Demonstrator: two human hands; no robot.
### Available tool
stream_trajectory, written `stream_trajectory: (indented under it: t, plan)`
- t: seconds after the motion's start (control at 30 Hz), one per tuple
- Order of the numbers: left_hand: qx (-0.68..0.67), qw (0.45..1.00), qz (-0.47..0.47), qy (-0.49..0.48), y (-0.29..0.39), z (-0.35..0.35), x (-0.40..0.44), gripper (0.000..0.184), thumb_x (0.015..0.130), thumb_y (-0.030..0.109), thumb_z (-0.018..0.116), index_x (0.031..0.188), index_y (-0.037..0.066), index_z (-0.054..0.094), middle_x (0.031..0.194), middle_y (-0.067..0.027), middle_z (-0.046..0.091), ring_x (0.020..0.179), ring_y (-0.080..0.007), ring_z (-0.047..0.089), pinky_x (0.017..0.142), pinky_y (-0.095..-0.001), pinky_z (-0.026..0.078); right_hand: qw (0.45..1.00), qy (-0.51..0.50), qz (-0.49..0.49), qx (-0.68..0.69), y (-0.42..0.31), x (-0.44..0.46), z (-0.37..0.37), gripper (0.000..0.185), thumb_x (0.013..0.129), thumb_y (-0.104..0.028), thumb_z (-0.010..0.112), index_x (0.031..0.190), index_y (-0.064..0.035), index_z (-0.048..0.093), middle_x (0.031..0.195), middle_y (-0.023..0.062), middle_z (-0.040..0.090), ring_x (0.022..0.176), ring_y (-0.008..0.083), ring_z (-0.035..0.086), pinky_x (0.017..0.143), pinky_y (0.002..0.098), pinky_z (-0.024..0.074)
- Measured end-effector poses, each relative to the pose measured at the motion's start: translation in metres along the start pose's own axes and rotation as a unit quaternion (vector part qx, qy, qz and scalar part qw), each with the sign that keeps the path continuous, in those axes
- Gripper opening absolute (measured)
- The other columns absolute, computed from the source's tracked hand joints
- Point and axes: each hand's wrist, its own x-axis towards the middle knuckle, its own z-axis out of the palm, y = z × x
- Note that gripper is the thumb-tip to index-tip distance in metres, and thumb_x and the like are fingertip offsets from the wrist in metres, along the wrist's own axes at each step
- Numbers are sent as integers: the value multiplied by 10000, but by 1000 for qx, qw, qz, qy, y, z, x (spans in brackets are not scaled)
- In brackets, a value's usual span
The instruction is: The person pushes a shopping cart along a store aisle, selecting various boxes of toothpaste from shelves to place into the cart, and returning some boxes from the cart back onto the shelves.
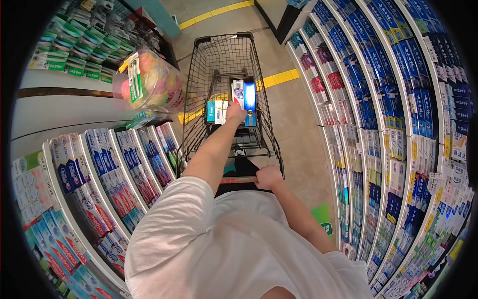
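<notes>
My left hand (235, 113) reaches down into the black wire shopping cart (199, 65). Its fingers close on the near end of a white and red toothpaste box (238, 93). A shiny blue box (250, 94) lies right beside that one, on its right. To the left of the hand are teal and white boxes (215, 111), also in the cart. My right hand (269, 178) is wrapped round the right part of the cart's handlebar (238, 181). How the fingertips of the left hand sit under the box is hidden.
Shelves of toothpaste boxes (366, 65) run along the right side of the aisle. On the left are more toothpaste shelves (94, 174) and a clear bin (149, 82) of colourful items, close to the cart. Yellow floor tape (280, 78) crosses the tiles.
</notes>
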Motion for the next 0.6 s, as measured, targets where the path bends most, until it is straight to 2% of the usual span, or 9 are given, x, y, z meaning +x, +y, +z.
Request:
stream_trajectory:
  t: [0.13,0.17,0.23,0.3,0.33,0.37,0.4,0.47,0.6]
  plan:
    - [-15,991,131,-25,-34,-21,-47,488,890,344,772,1171,-43,677,1070,-289,763,1054,-440,743,938,-514,586,1000,-5,-2,-5,-2,0,8,336,846,-400,721,917,-93,838,940,145,809,913,338,786,837,473,615]
    - [-39,989,142,-8,-45,-30,-64,399,912,347,742,1065,-21,725,1045,-270,766,1017,-446,736,899,-531,575,1000,1,-1,-3,-2,0,11,347,839,-420,726,880,-92,831,922,149,803,903,343,780,834,478,609]
    - [1,994,108,-17,-58,-80,-112,395,946,354,688,1092,-12,722,1103,-258,756,1084,-443,717,954,-534,566,1000,12,-1,4,-2,-3,13,346,835,-417,728,883,-90,830,923,154,801,900,347,778,832,480,609]
    - [19,979,172,105,-126,-79,-124,403,966,384,697,1092,4,740,1070,-236,759,1066,-429,715,938,-523,565,1000,23,-1,8,-3,-5,14,346,831,-414,730,886,-87,830,924,158,799,897,351,776,829,481,609]
    - [49,981,154,107,-136,-104,-149,463,960,412,713,1146,-11,724,1119,-233,754,1106,-426,701,985,-517,541,1000,26,0,1,-3,-4,17,348,829,-410,730,892,-83,830,933,162,799,901,358,776,829,485,611]
    - [77,971,173,144,-158,-114,-167,571,965,455,707,1259,-34,688,1279,-264,705,1259,-417,640,1102,-523,469,1000,30,2,-5,-3,-3,19,350,827,-407,730,899,-80,830,941,167,799,906,364,776,829,489,613]
    - [77,971,170,147,-185,-117,-185,571,965,455,707,1259,-34,688,1279,-264,705,1259,-417,640,1102,-523,469,999,31,-1,-7,-4,-4,19,350,827,-407,730,899,-80,830,941,167,799,906,364,776,829,489,613]
    - [165,940,222,199,-229,-111,-213,679,987,522,672,1369,-38,648,1452,-273,617,1415,-391,536,1211,-534,367,999,33,2,-1,-4,-5,21,357,820,-400,724,909,-71,830,960,177,798,919,375,775,839,497,619]
    - [132,958,211,145,-246,-103,-234,777,1005,608,607,1418,-51,622,1528,-272,565,1475,-376,481,1253,-540,320,1000,22,10,-2,-10,-10,30,352,810,-392,747,932,-74,833,967,170,806,952,352,783,870,495,616]
